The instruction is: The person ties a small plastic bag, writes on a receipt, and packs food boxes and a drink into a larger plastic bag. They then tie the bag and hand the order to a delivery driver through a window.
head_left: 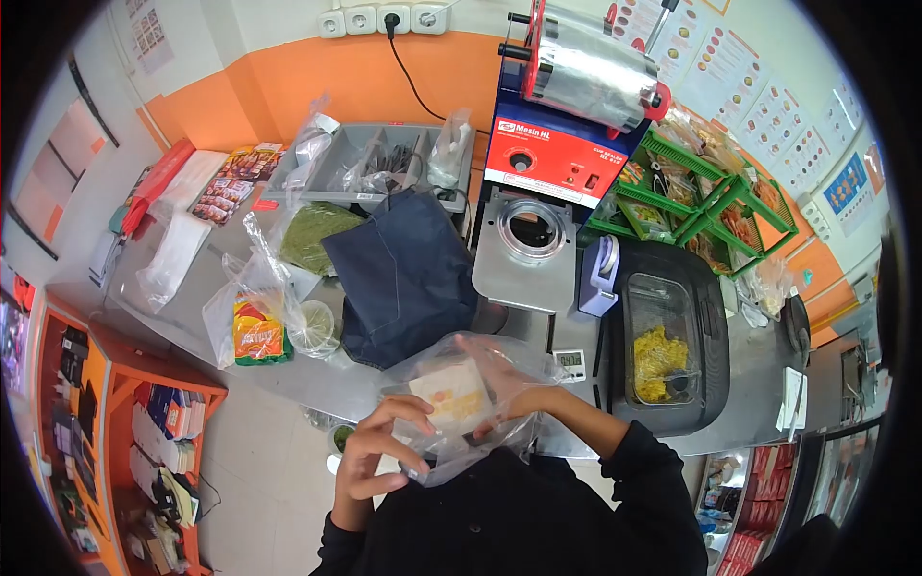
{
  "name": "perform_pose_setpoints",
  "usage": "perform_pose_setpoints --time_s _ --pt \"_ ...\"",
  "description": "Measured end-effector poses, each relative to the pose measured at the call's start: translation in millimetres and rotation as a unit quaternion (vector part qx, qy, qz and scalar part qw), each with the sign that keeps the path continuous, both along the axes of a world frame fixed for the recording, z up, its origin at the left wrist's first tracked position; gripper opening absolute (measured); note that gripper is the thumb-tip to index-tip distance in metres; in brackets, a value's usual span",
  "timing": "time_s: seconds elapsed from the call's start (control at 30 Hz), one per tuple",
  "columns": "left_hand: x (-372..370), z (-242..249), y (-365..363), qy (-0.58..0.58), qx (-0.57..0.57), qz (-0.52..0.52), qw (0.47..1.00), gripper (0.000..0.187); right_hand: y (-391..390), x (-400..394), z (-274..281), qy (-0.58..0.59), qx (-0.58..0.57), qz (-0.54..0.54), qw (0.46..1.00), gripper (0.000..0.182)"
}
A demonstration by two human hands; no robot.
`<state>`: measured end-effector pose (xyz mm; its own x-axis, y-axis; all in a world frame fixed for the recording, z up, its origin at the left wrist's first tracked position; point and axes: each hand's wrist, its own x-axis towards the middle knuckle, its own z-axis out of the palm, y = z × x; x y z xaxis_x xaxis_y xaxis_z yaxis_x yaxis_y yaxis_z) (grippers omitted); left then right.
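Observation:
In front of my chest is a clear plastic bag with a white paper box printed in orange and yellow within it. My right hand grips the box from its right side; bag film covers part of the fingers. At the bag's lower left edge, my left hand has curled fingers pinching the film. A dark blue cloth bag lies on the counter just beyond the plastic bag.
A cup sealing machine stands at the back. To the right are a tape dispenser, a small digital timer and a black lidded container with yellow food. Left, a grey divided tray and bagged goods rest on the steel counter.

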<state>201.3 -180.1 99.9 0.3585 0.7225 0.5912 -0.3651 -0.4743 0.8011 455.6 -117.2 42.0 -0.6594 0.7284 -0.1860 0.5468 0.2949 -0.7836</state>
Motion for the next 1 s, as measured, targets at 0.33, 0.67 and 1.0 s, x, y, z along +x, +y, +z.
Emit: perform_pose_setpoints --time_s 0.33,0.67,1.0 --pt "-43.0 -128.1 86.2 0.299 -0.405 0.023 0.864 0.068 -6.8 2.9 -38.2 -0.063 -0.214 -0.270 0.937 0.087" --pt "-41.6 -203.5 72.3 0.342 -0.488 0.006 0.803 0.079 -12.9 -13.1 -75.7 -0.089 -0.207 -0.304 0.926 0.045" --pt "3.2 -222.7 26.9 -0.140 -0.553 0.110 0.814 0.055 -27.9 -32.0 -63.6 -0.022 -0.183 -0.267 0.946 0.035"
